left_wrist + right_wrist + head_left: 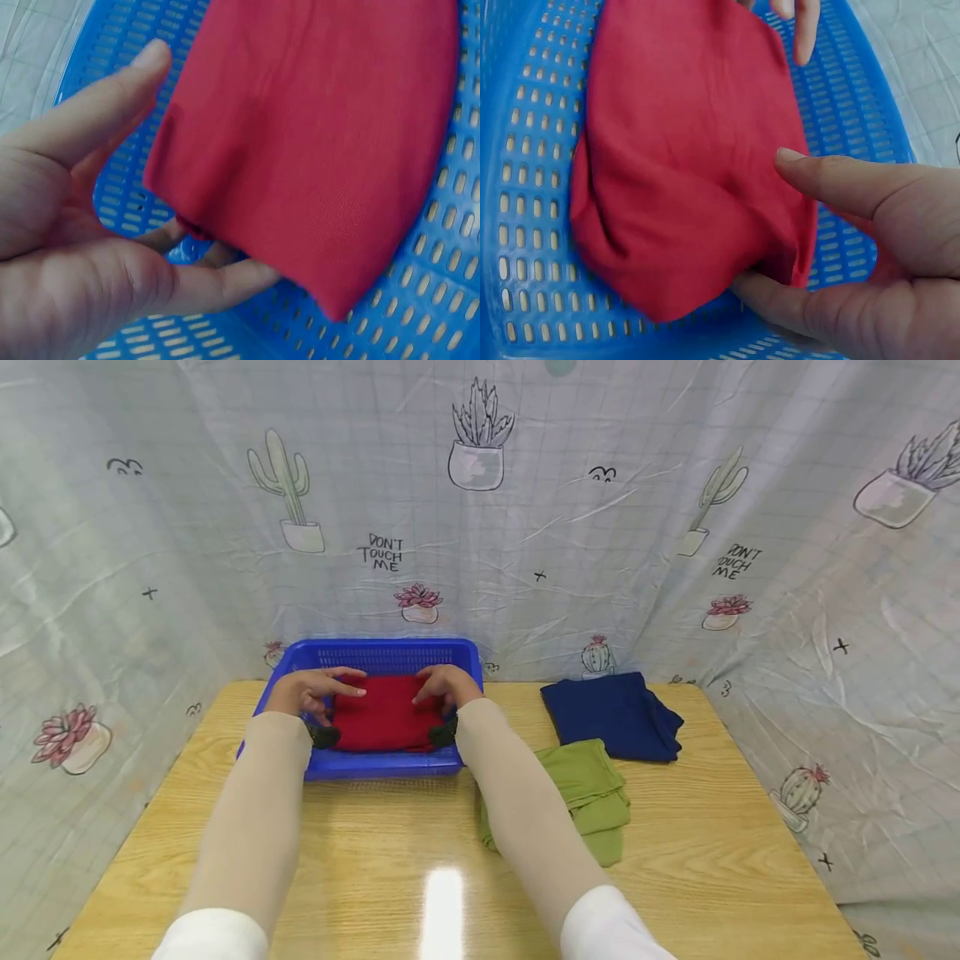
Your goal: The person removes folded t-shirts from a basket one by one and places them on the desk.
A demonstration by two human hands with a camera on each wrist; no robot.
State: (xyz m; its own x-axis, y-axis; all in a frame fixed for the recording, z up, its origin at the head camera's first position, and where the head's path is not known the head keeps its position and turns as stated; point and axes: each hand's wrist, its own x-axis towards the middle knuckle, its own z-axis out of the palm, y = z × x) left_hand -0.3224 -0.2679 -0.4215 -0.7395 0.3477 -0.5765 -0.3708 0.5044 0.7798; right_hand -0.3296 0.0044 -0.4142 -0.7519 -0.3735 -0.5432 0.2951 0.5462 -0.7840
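A folded red cloth (390, 714) lies inside a blue plastic basket (382, 766) with slotted walls and floor. My left hand (318, 687) is at the cloth's left end. In the left wrist view its fingers (214, 287) reach under the cloth's edge, while the thumb stands apart from it. At the opposite end is my right hand (448, 683). The right wrist view shows its fingers (776, 300) tucked under a bulging fold, with the thumb (829, 172) raised over the cloth's side. The fingertips beneath the cloth are hidden.
Right of the basket, a folded green cloth (588, 785) lies on the wooden table (720, 860), partly behind the right forearm. A folded navy cloth (611, 714) lies farther back. A patterned curtain (540, 568) surrounds the table's back and sides.
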